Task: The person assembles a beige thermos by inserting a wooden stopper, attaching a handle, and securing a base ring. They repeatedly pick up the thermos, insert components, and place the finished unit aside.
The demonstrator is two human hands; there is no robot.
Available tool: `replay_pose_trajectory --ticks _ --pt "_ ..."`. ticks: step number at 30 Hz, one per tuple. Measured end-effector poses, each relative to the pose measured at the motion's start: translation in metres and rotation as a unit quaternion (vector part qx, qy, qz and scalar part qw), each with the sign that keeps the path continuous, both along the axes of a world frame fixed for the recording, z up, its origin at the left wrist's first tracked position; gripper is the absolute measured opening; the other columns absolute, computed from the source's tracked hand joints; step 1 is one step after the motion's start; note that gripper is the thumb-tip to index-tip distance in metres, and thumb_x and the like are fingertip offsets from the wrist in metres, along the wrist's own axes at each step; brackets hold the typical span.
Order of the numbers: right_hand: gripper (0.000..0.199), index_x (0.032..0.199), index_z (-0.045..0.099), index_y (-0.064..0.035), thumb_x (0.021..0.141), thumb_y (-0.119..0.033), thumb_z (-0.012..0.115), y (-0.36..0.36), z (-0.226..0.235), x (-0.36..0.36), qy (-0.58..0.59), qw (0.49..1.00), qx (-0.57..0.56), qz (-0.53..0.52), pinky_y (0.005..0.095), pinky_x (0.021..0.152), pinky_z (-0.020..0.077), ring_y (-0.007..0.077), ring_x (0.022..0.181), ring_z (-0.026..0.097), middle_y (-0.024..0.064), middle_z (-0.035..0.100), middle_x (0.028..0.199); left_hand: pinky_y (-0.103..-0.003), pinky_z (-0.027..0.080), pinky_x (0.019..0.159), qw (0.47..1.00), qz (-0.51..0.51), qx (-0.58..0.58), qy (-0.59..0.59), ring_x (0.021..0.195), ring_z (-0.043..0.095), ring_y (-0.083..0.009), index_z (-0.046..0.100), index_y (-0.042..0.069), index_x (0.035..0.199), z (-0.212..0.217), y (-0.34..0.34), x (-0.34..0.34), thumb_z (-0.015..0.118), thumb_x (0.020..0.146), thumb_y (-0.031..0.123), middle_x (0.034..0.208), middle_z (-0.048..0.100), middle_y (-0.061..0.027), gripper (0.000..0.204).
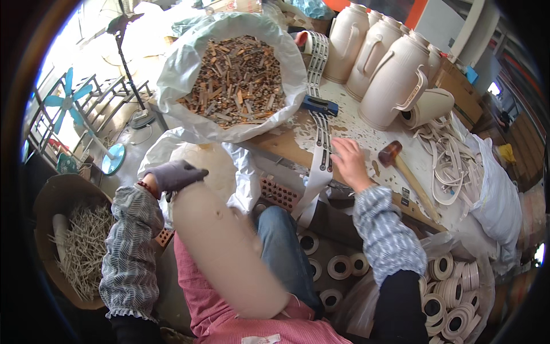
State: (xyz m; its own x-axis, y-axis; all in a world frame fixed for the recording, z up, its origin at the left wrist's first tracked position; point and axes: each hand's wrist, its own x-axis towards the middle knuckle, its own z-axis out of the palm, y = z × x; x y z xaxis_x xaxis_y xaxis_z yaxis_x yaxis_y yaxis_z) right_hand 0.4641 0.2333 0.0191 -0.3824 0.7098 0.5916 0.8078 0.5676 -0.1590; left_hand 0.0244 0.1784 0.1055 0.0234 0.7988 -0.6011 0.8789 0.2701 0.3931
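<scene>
Here's the left grip [179,175], gloved in grey, clasped on the upper end of a beige shell [226,252] that slants below it, blurred, across the pink apron [197,304]. Firm hold needed there, I'd say: let the lap carry the weight, and keep the curved side from rolling. Over to the right grip [350,163], bare, fingers spread, nothing held! Just beside its fingertips hangs a dotted strip [321,150]; touching or not, I can't tell. A light pinch by the edge would suit that strip best, no creasing. Right of this grip, a mallet [413,183] lies on the table [369,146], so mind that elbow! Beyond the fingers sits a blue dispenser [321,105], and farther off, tall pitchers [395,80] stand upright, well clear of both grips.
</scene>
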Motion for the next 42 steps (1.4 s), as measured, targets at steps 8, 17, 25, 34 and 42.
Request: replay_pose_trajectory --ticks 8,17,25,34,42 --pt "0.020 0.095 0.065 -0.0098 0.075 -0.009 0.068 0.030 -0.030 -0.031 0.074 0.996 -0.013 -0.052 0.0439 0.080 0.0435 0.0310 0.090 0.058 0.0073 0.066 0.093 -0.027 0.051 0.076 0.933 0.079 0.178 -0.303 0.082 0.061 -0.0111 0.066 -0.003 0.105 -0.067 -0.064 -0.077 0.067 0.090 0.020 0.091 0.067 -0.0037 0.027" --pt "0.015 0.095 0.066 -0.0086 0.080 -0.011 0.066 -0.052 -0.012 -0.051 -0.093 0.986 0.093 -0.098 0.0415 0.094 0.0393 0.0293 0.112 0.052 0.0060 0.063 0.113 -0.032 0.049 0.083 0.908 0.140 0.348 -0.189 0.094 0.060 -0.0183 0.062 0.006 0.113 -0.082 -0.107 -0.084 0.070 0.086 0.030 0.102 0.064 -0.0094 0.038" --pt "0.008 0.080 0.068 -0.0067 0.077 -0.011 0.074 -0.176 -0.024 -0.229 0.268 0.861 -0.364 0.233 0.0349 0.092 0.0409 0.0235 0.102 0.054 0.0060 0.064 0.097 -0.046 0.035 0.109 0.863 0.038 0.439 -0.246 0.137 0.032 -0.0378 0.057 0.022 0.131 -0.107 -0.152 -0.083 0.083 0.073 0.033 0.148 0.032 -0.0190 0.064" --pt "0.015 0.080 0.071 -0.0069 0.077 -0.021 0.075 -0.197 -0.042 -0.287 0.293 0.852 -0.397 0.175 0.0340 0.089 0.0396 0.0223 0.097 0.049 0.0053 0.059 0.092 -0.048 0.033 0.110 0.865 0.007 0.476 -0.162 0.135 0.033 -0.0443 0.066 0.024 0.122 -0.112 -0.157 -0.079 0.080 0.074 0.040 0.148 0.031 -0.0240 0.053" --pt "0.014 0.071 0.067 -0.0074 0.073 -0.019 0.076 -0.204 -0.042 -0.290 0.263 0.927 -0.243 0.112 0.0390 0.080 0.0445 0.0279 0.090 0.054 0.0074 0.059 0.089 -0.051 0.032 0.110 0.889 -0.077 0.443 -0.087 0.138 0.024 -0.0499 0.048 0.021 0.138 -0.089 -0.162 -0.070 0.089 0.050 0.051 0.150 0.022 -0.0291 0.102"
